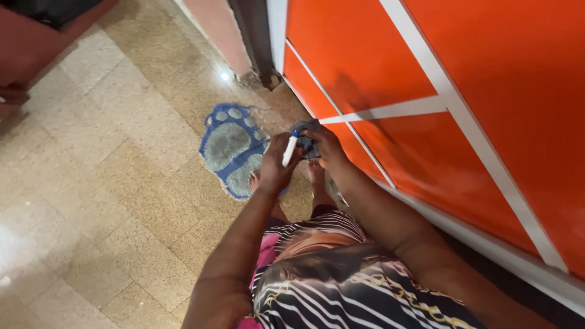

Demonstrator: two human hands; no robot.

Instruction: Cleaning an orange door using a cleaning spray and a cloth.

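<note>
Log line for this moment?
left hand: holds marker | right hand: holds cloth | beside orange cabinet | over paw mat

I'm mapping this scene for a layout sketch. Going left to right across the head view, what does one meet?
Tiled floor → blue paw-shaped mat → left hand holding a white marker with blue cap → right hand gripping a grey cloth → orange cabinet fronts.
</note>
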